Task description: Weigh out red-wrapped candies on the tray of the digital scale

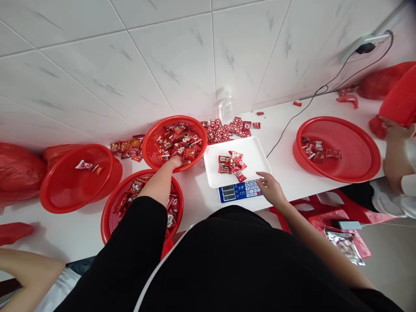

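Observation:
My left hand (176, 162) reaches over the near rim of a red plastic basket (148, 149) filled with small red snack packets (182, 139). Its fingers are among the packets, and I cannot see whether they grip one. My right hand (270, 186) is open and empty, fingers apart, beside the keypad of a digital scale (239, 192). On the scale's white tray (256, 158) lies a loose pile of several red packets (234, 163). Below my left forearm stands another red basket (108, 216) with packets inside, partly covered by my arm.
At left a red basket (53, 190) is tilted, with packets inside. Loose packets (221, 130) and a clear bottle (226, 108) lie along the wall. A black cable (289, 123) runs to the scale. On the right, a person's hand (398, 130) holds something red above a basket (360, 173).

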Available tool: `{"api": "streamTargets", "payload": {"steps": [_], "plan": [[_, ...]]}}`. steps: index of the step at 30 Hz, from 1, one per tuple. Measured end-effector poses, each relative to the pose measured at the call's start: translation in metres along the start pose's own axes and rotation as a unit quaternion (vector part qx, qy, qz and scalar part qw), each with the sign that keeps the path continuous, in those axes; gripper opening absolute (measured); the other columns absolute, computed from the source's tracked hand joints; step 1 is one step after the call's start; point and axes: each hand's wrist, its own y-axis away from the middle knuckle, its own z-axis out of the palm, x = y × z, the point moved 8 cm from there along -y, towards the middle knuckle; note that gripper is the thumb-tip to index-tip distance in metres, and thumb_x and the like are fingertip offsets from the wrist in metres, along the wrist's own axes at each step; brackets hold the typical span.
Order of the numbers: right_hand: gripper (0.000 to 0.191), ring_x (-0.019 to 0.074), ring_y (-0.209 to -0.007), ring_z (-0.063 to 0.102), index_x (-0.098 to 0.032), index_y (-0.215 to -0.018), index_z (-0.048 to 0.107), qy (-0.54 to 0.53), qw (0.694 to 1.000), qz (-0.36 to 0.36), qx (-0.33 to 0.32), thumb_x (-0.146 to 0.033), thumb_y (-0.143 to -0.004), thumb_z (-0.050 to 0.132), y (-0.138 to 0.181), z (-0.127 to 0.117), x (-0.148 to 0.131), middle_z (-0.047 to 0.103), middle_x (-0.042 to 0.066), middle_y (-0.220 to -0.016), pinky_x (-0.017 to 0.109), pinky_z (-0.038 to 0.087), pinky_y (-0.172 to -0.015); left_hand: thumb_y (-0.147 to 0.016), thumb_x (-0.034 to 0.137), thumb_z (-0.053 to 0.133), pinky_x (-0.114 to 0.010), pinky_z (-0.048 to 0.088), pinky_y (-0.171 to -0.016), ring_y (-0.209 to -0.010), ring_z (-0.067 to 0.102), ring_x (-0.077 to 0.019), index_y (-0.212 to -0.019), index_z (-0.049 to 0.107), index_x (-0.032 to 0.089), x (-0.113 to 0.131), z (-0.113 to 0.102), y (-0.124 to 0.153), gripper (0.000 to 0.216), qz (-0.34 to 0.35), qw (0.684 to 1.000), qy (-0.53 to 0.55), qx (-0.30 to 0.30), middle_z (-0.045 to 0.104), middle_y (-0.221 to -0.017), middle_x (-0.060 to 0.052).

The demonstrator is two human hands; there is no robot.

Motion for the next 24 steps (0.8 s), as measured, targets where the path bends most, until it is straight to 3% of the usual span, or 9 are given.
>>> {"api": "streamTargets", "payload": {"steps": [8, 12, 19, 24], "plan": [[0.037, 0.0183, -0.086, 0.063, -0.023, -0.116, 0.057, -0.001, 0.999, -0.026, -0.027, -0.038, -0.084, 0.047, 0.000, 0.004, -0.002, 0.057, 0.010, -0.119, 0.038, 0.053, -0.079, -0.068, 0.036, 0.070, -0.030, 0.047, -0.081, -0.088, 0.063, -0.0234, -0.098, 0.069, 0.018, 0.021, 0.016, 0.013, 0.034, 0.009, 0.997, -0.027, -0.075, 0.071, -0.096, -0.008], [0.037, 0.0184, -0.086, 0.063, -0.023, -0.115, 0.057, 0.001, 0.999, -0.031, -0.026, -0.039, -0.084, 0.047, 0.002, 0.004, 0.002, 0.058, 0.009, -0.119, 0.038, 0.053, -0.078, -0.070, 0.035, 0.066, -0.034, 0.048, -0.079, -0.088, 0.064, -0.0264, -0.097, 0.070, 0.018, 0.020, 0.024, 0.016, 0.032, -0.018, 0.990, -0.043, -0.130, 0.070, -0.101, -0.011], [0.036, 0.0186, -0.084, 0.065, -0.025, -0.113, 0.058, -0.007, 0.998, -0.048, -0.032, -0.041, -0.083, 0.047, 0.003, 0.010, 0.003, 0.060, 0.008, -0.116, 0.037, 0.055, -0.076, -0.065, 0.050, 0.069, -0.034, 0.050, -0.071, -0.082, 0.066, -0.0272, -0.085, 0.071, 0.017, 0.022, 0.015, 0.031, 0.039, -0.057, 0.984, 0.028, -0.169, 0.071, -0.093, -0.012], [0.035, 0.0186, -0.080, 0.065, -0.026, -0.112, 0.059, -0.005, 0.997, -0.059, -0.040, -0.040, -0.083, 0.046, -0.002, 0.012, -0.009, 0.063, 0.007, -0.112, 0.037, 0.055, -0.075, -0.062, 0.050, 0.072, -0.025, 0.048, -0.073, -0.089, 0.064, -0.0212, -0.089, 0.071, 0.021, 0.037, 0.000, 0.051, 0.040, -0.013, 0.979, 0.125, -0.160, 0.071, -0.098, -0.006]]}}
